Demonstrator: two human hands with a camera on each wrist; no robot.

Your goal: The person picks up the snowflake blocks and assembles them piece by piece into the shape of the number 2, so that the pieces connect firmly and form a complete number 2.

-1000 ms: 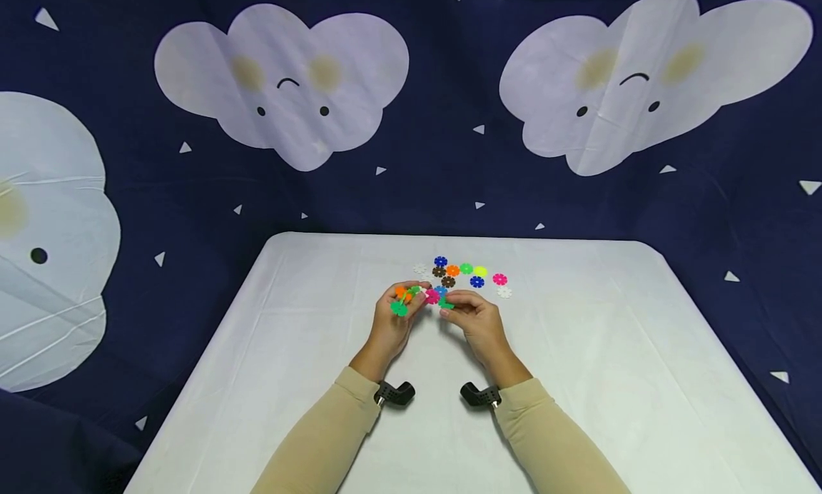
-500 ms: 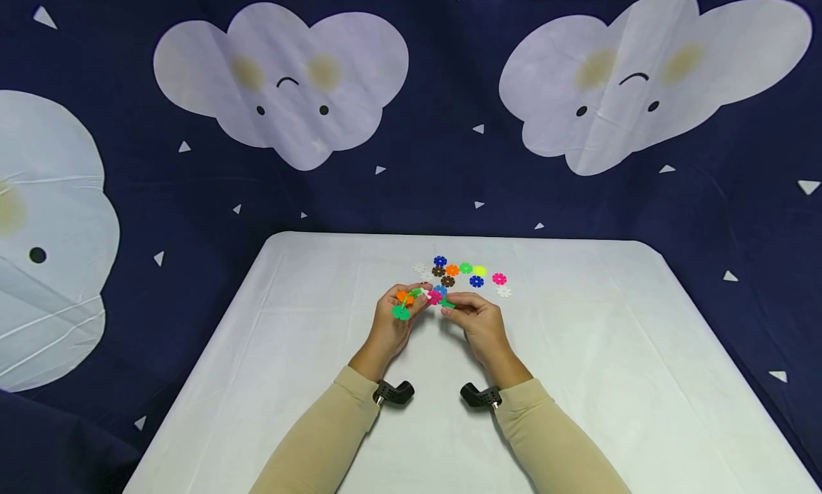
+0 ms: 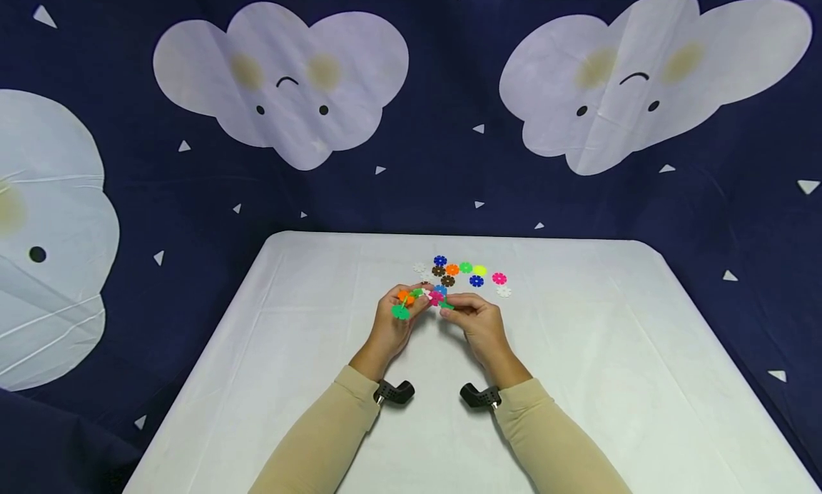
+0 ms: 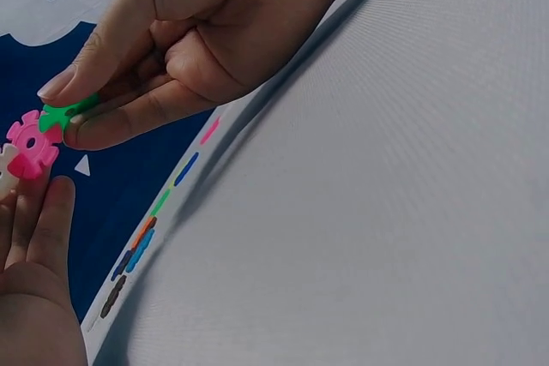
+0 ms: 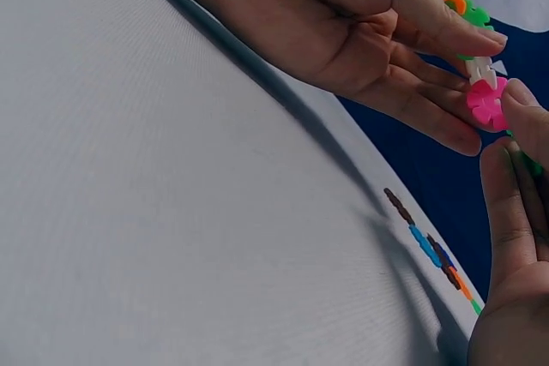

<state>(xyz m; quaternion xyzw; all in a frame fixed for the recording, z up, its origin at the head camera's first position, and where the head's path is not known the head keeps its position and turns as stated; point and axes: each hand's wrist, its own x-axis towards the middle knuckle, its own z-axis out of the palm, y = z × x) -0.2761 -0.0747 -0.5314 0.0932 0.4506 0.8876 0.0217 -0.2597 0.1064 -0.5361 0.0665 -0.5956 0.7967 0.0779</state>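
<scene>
Linked notched plastic discs form a chain between the two hands, raised over the white table. My left hand [image 3: 387, 328] holds the chain, its thumb on the white disc [image 5: 481, 69]. On its side hang an orange disc [image 3: 405, 297] and a green end disc [image 3: 401, 312]. A pink disc [image 3: 436, 298] bridges the gap between the hands. With thumb and finger my right hand [image 3: 483, 326] pinches another green disc [image 4: 66, 115] right at the pink one's edge. In the right wrist view the right fingers mostly cover that green disc.
Several loose discs lie flat beyond the hands, among them an orange disc [image 3: 452, 269], a yellow disc [image 3: 479, 270] and a pink loose disc [image 3: 499, 278]. The white table [image 3: 578, 380] ends at a dark blue curtain [image 3: 443, 194] with clouds.
The left end of the chain has turned slightly and shifted a little to the right, its green end disc now lying flatter. Both hands stay nearly in place.
</scene>
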